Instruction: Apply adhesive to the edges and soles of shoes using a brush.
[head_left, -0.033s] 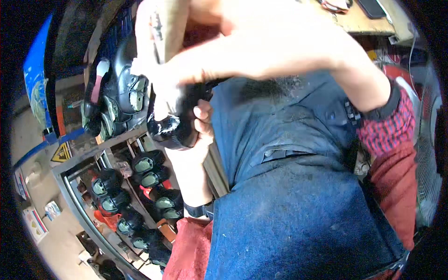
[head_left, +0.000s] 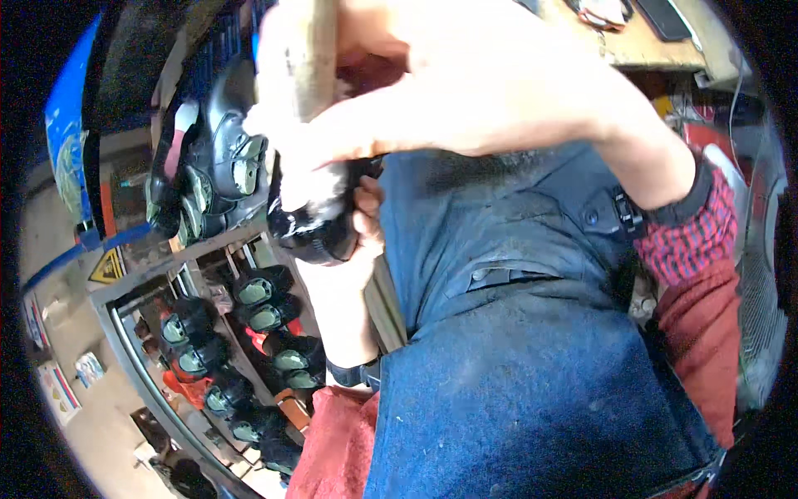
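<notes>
A shiny black shoe (head_left: 312, 237) is pressed against my blue apron (head_left: 532, 391) at chest height. My left hand (head_left: 366, 220) comes up from below and grips the shoe from its right side. My right hand (head_left: 374, 108) reaches across from the right, above the shoe, and is closed around a pale wooden handle (head_left: 309, 54) that runs up out of view. What is at the end of the handle is hidden. The right hand's lower fingers touch the top of the shoe.
A metal rack (head_left: 125, 283) at the left holds several black shoes (head_left: 258, 291) with greenish insoles on its shelves, and more black shoes (head_left: 212, 166) are piled on top. A wooden bench top (head_left: 657, 50) is at the upper right. A fan grille (head_left: 761, 308) stands at the right edge.
</notes>
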`<state>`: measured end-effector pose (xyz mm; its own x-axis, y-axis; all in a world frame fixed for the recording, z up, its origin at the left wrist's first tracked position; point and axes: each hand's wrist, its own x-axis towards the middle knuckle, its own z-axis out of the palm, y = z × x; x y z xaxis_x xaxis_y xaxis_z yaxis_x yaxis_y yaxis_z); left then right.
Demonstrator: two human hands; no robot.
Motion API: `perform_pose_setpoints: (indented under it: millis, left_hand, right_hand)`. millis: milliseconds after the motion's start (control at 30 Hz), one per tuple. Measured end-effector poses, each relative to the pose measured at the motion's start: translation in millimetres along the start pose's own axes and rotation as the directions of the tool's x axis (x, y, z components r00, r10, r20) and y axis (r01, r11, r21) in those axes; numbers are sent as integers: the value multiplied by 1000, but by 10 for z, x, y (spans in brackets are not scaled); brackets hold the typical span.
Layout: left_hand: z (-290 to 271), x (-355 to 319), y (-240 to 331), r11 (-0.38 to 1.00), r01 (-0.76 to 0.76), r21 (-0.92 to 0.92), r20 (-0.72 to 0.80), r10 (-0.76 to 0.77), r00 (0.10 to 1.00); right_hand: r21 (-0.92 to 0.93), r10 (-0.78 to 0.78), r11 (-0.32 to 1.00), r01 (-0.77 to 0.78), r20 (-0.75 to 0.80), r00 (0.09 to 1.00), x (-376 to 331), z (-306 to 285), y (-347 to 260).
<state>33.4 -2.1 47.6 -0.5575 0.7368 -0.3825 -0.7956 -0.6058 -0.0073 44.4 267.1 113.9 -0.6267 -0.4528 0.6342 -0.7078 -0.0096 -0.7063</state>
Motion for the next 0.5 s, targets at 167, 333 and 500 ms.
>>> perform_pose_setpoints:
  millis: [167, 333, 500]
  left_hand:
    - [14, 32, -109, 891, -215, 400, -30, 248, 968]
    - [136, 158, -321, 828, -272, 491, -132, 379, 916]
    - [211, 165, -383, 860, -242, 450, -19, 280, 960]
  right_hand:
    - [197, 550, 835, -514, -267, 791, 145, 168, -245]
    - [101, 550, 806, -584, -493, 674, 244, 277, -60]
    - [99, 565, 814, -572, -360, 742, 174, 388, -176]
